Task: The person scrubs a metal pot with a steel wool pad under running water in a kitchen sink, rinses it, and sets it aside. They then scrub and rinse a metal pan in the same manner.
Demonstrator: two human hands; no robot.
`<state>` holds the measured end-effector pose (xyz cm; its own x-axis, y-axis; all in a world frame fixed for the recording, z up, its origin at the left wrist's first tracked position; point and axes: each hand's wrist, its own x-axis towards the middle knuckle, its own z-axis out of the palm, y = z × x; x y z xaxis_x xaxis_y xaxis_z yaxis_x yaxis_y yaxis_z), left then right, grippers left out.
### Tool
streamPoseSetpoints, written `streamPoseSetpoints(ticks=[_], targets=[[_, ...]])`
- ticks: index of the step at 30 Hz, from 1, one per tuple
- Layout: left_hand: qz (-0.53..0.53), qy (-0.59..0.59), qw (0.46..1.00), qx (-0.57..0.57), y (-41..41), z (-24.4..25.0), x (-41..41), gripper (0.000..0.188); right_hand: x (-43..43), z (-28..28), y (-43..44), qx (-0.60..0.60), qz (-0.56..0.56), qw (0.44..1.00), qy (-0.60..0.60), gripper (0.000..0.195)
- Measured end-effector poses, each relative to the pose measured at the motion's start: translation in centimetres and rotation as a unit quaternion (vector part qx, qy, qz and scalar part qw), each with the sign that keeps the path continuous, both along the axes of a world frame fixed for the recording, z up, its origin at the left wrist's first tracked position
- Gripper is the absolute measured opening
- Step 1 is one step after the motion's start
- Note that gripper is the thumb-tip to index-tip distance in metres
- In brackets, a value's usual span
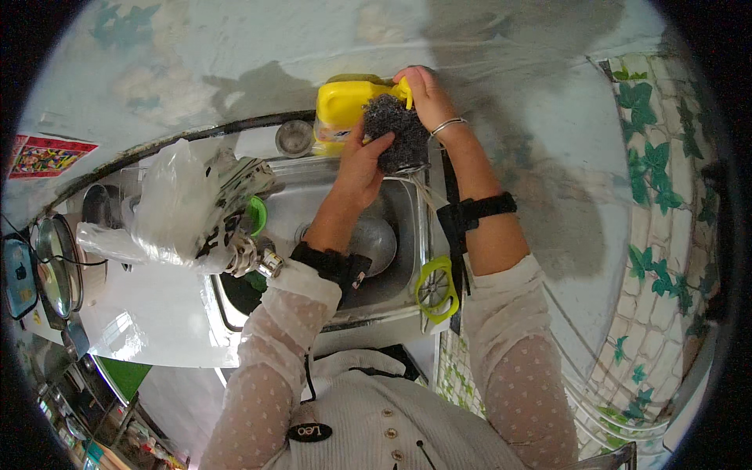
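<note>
My left hand (365,161) is closed on a dark grey mesh scouring pad (396,126), lifted above the far right corner of a steel sink (294,176). Just beyond the pad stands a yellow pump bottle (343,106), partly hidden by the pad and my fingers. My right hand (426,97) is on the bottle's yellow pump head (405,91), fingers curled over it. A round metal pan or bowl (376,244) lies in the basin, partly behind my left forearm.
A plastic-wrapped bundle (170,205) rises by the metal faucet (255,257) on the left. A green apple slicer (437,289) rests on the sink's right rim. A green cup (257,215) and a round lid (295,138) are near the left side. The wall (352,35) stands behind.
</note>
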<state>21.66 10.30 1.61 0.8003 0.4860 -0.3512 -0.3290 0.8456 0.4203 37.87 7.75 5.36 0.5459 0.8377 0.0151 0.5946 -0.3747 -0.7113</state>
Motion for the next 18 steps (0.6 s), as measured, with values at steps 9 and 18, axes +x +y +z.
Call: streamPoseSetpoints(ticks=[9, 18], targets=[[0.002, -0.044, 0.999, 0.005, -0.5, 0.1, -0.4, 0.049, 0.9, -1.9, 0.6, -0.041, -0.066, 0.996, -0.049, 0.047], [0.114, -0.045, 0.985, -0.124, -3.4, -4.7, -9.0, 0.044, -15.0, 3.3, -8.2, 0.196, -0.192, 0.948, -0.162, 0.024]])
